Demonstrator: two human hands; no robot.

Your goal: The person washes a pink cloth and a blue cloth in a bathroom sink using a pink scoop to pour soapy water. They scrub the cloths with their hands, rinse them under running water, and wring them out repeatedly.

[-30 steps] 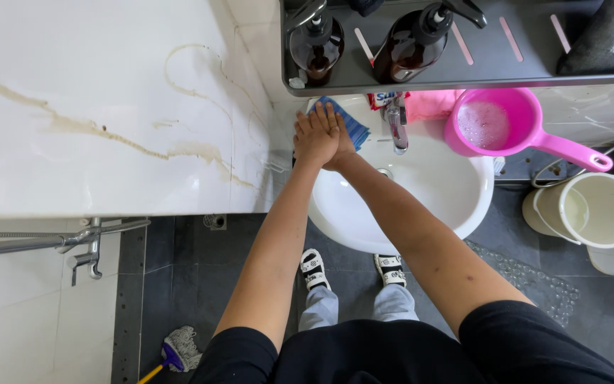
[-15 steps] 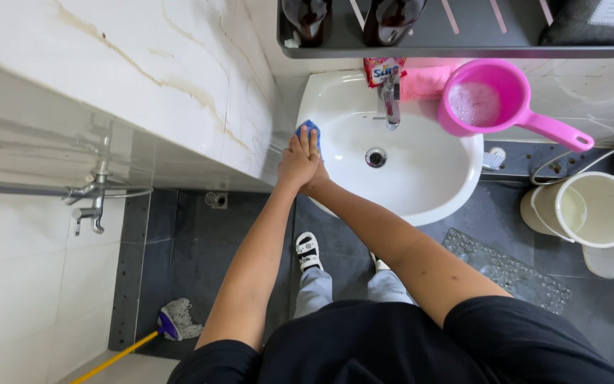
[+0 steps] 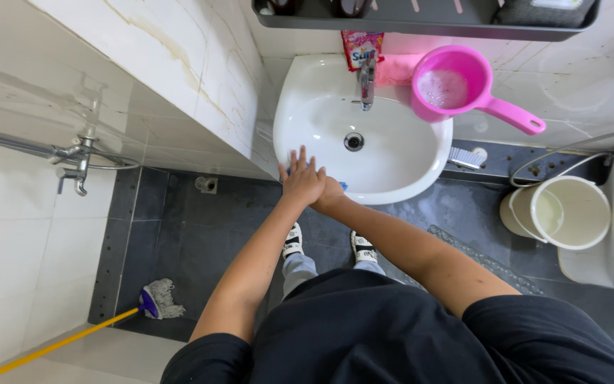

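Where the sink [image 3: 406, 171] rim curves, stacked hands [image 3: 310, 183] press a blue cloth [image 3: 341, 186] beneath.

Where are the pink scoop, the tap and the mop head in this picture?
pink scoop [image 3: 443, 89], head view, on the bottom of its bowl.
tap [image 3: 367, 80], head view, on its metal spout over the sink.
mop head [image 3: 159, 299], head view, on its grey strands on the floor.

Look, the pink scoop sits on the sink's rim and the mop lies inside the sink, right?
Not quite. The pink scoop does sit on the sink's rim, but the mop lies on the dark floor at lower left, far from the sink. The head view shows this.
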